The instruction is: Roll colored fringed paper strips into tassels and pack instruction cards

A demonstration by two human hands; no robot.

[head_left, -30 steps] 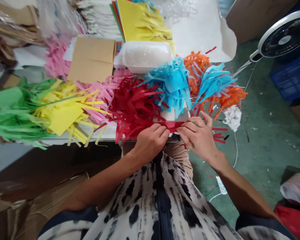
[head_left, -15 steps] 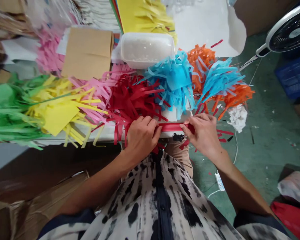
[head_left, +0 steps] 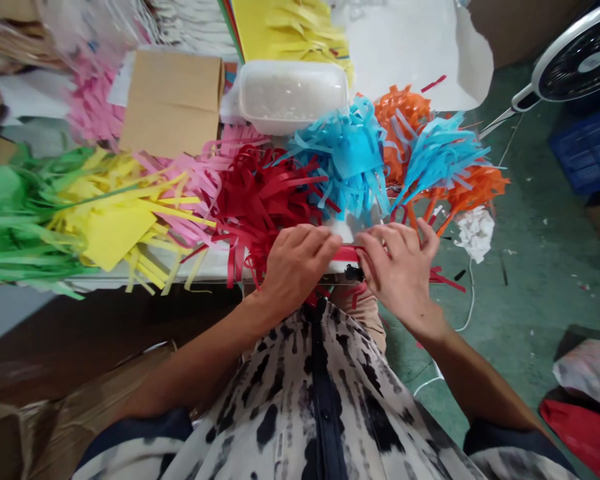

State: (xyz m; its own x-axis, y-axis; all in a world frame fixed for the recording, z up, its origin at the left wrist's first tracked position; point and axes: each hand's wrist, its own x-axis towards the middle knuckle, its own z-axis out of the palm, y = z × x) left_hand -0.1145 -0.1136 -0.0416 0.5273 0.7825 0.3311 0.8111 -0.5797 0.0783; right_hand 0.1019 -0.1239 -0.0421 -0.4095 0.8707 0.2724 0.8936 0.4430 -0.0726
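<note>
Left hand (head_left: pixel 296 267) and right hand (head_left: pixel 399 270) each pinch an end of the red paper strip (head_left: pixel 349 254) at the table (head_left: pixel 215 264) edge; light, limp and tearable, it seems best gripped flat near both ends.

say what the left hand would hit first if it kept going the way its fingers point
Likely the right hand, just across the red strip both hands hold; depth unclear.
</note>
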